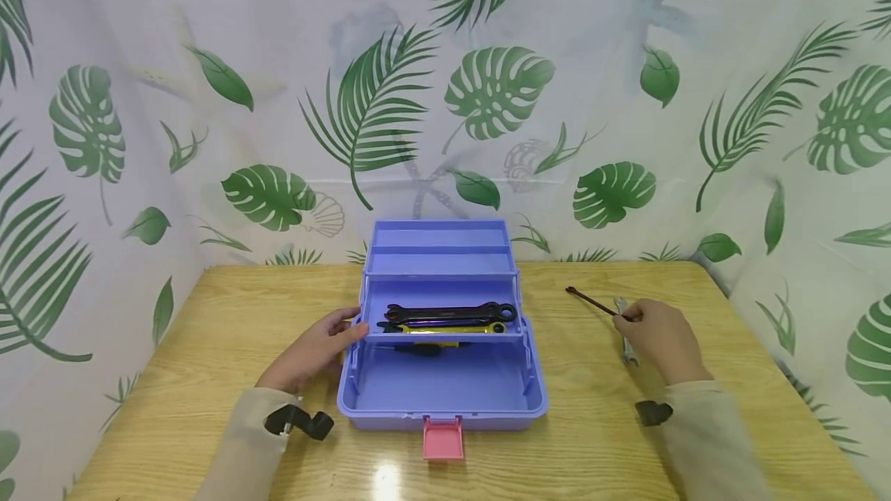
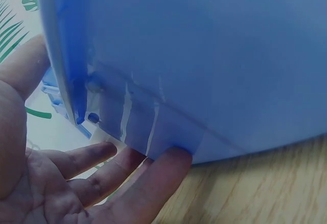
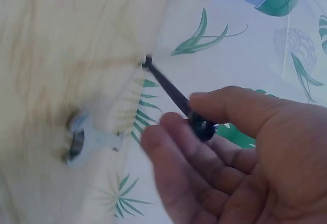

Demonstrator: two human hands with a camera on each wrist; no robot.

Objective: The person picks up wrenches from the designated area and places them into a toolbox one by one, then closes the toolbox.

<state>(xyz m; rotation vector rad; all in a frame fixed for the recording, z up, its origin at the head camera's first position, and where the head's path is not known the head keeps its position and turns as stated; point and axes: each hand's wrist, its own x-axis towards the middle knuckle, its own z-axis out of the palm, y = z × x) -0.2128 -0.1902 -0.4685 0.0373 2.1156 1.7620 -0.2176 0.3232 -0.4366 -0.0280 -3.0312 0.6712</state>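
Note:
A blue-purple toolbox (image 1: 442, 393) stands unlatched on the table, its tiered trays raised and its pink latch (image 1: 443, 440) hanging down. My left hand (image 1: 316, 350) holds the box's left side, thumb over the edge and fingertips against the outer wall (image 2: 204, 81). Several wrenches lie in the lower tray, among them a black wrench (image 1: 452, 314) and a yellow wrench (image 1: 445, 328). On the right, my right hand (image 1: 664, 339) pinches a slim dark wrench (image 3: 171, 88) between thumb and fingers. Beneath that hand, a silver wrench (image 1: 629, 350) rests on the table.
The wooden table (image 1: 585, 439) carries everything. Black-and-yellow tools (image 1: 425, 349) lie partly hidden under the tray in the box. A leaf-printed curtain (image 1: 592, 122) hangs behind the table and along its sides.

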